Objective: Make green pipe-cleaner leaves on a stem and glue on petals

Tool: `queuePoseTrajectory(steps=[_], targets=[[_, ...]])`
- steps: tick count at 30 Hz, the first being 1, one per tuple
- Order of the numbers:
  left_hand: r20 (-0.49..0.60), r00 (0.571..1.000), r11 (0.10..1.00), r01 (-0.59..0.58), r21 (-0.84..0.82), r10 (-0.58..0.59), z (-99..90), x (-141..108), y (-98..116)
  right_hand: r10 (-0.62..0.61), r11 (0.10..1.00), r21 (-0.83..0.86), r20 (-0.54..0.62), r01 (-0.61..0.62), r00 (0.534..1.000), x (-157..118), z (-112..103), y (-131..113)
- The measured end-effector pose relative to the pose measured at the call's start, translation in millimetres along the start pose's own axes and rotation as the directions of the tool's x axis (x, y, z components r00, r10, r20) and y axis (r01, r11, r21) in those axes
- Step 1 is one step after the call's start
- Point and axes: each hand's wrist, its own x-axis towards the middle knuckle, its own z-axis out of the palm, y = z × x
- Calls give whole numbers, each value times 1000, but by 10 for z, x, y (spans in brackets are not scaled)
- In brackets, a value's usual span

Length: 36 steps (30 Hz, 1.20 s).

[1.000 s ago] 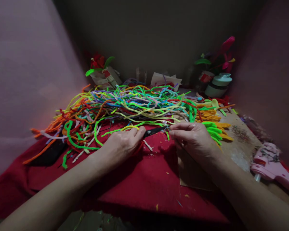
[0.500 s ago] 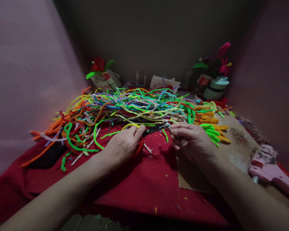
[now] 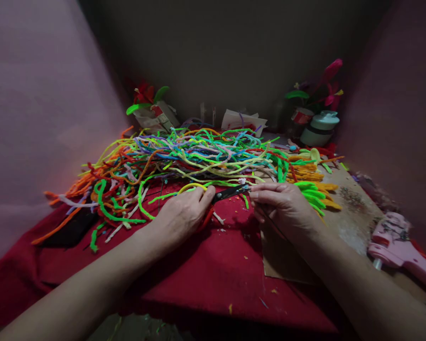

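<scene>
Strands (image 3: 213,152) heap beyond left hand (image 3: 185,208) gripping scissors (image 3: 227,193), right hand (image 3: 284,202) pinching thin stem (image 3: 274,224).

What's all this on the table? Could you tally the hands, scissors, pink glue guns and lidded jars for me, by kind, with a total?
Hands: 2 (left hand, right hand)
Scissors: 1
Pink glue gun: 1
Pale teal lidded jar: 1
Total: 5
The heap of colourful fuzzy stems is too tangled to count.
</scene>
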Motion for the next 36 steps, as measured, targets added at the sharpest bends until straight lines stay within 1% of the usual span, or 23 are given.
queuePoseTrajectory(steps=[3, 7, 13, 18, 22, 24, 26, 28, 31, 33, 36], targets=[[0, 1000, 1000, -8, 16, 8, 5, -1, 0, 9, 999, -31, -7, -9, 1000, -14, 0, -9], [13, 1000, 999, -22, 44, 21, -13, -7, -12, 20, 997, -68, 15, -19, 1000, -29, 14, -46], [23, 999, 997, -39, 71, 38, -25, 2, -17, 46, 998, -33, -4, -46, 999, -47, 43, -75], [53, 998, 999, -38, 29, 36, -26, 3, -3, 61, 997, -42, 14, -60, 998, -72, 68, -105], [60, 998, 999, -27, -18, 28, -18, -33, -9, 44, 999, -22, 37, -44, 998, -64, 66, -115], [44, 999, 998, -28, -54, 31, 9, -49, -17, 30, 1000, 7, 45, -30, 999, -53, 59, -108], [3, 999, 994, -33, -106, 34, 51, -53, -29, 30, 999, 42, 45, -32, 999, -44, 54, -105], [-69, 997, 984, -35, -176, 24, 98, -44, -43, 43, 997, 67, 58, -47, 997, -40, 53, -111], [-169, 985, 958, -11, -288, -39, 142, -22, -65, 54, 994, 85, 93, -62, 994, -41, 50, -130], [-173, 982, 951, 17, -309, -74, 144, -15, -78, 56, 994, 88, 111, -66, 992, -44, 43, -140], [-128, 990, 969, 34, -244, -66, 124, -18, -85, 54, 993, 95, 120, -65, 991, -46, 30, -139]])
